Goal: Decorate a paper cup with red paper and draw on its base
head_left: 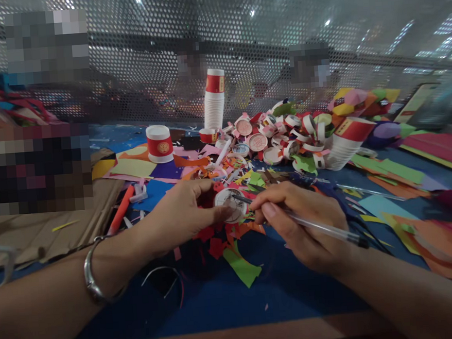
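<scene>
My left hand, with a silver bracelet on the wrist, grips a cut-off paper cup bottom between thumb and fingers. Its round white face is turned up and carries dark drawn marks. Red paper pieces show around and below it. In my right hand is a clear-barrelled pen, held in a writing grip, with its tip at the white disc. A green paper scrap hangs or lies just below the disc.
Behind my hands lies a heap of cut cup bottoms. A tall cup stack, a leaning stack and an upturned red-and-white cup stand around it. Coloured paper spreads right; cardboard and an orange marker lie left. People sit beyond.
</scene>
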Tool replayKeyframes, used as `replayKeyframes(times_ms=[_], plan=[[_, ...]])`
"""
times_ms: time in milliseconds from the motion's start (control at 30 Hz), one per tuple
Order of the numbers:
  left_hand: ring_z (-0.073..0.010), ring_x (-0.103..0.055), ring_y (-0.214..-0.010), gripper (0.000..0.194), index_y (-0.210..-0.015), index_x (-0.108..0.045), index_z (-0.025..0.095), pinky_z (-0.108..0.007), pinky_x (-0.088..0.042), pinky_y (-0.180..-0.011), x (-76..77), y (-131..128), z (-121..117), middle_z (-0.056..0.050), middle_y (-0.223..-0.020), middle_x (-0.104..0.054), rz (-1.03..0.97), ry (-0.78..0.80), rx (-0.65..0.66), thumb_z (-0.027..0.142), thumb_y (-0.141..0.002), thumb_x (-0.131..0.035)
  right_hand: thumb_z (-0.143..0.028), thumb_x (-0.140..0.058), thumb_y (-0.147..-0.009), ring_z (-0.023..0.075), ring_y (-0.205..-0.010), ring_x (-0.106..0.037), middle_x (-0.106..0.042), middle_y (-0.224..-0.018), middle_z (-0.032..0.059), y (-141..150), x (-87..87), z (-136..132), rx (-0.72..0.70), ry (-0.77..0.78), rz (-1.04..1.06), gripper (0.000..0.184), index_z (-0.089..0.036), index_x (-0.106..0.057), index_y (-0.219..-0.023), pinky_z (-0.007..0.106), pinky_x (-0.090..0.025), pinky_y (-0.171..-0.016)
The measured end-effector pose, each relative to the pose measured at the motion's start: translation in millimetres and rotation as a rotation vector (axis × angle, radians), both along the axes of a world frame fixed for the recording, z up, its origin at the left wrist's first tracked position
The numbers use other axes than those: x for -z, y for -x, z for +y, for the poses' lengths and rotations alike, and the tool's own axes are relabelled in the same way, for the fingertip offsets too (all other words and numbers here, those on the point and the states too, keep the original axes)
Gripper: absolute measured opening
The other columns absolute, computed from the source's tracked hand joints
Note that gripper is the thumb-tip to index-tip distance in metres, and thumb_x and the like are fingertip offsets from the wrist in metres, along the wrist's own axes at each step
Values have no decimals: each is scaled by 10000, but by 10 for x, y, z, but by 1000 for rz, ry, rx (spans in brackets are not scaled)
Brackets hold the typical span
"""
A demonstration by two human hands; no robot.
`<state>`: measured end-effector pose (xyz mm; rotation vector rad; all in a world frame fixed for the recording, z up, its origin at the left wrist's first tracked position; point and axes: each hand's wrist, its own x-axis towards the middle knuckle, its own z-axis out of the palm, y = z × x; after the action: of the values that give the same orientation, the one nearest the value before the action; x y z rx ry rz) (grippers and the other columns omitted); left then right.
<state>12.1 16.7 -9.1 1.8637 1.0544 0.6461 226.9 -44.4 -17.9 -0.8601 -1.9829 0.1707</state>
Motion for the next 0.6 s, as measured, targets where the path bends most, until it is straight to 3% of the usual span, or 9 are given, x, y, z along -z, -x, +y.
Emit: replayKeyframes(times_ms=[600], plan=[[-176,-636,-722,262,-895,-716,184,-278,-495,-652,-3,8,-9,-9,-794,-706,4,13,42,421,-793,-762,-134,-545,-956,117,-722,-710,-711,-782,-3,-19,42,16,19,-51,19,145,-172,-684,-969,241,-554,-714]])
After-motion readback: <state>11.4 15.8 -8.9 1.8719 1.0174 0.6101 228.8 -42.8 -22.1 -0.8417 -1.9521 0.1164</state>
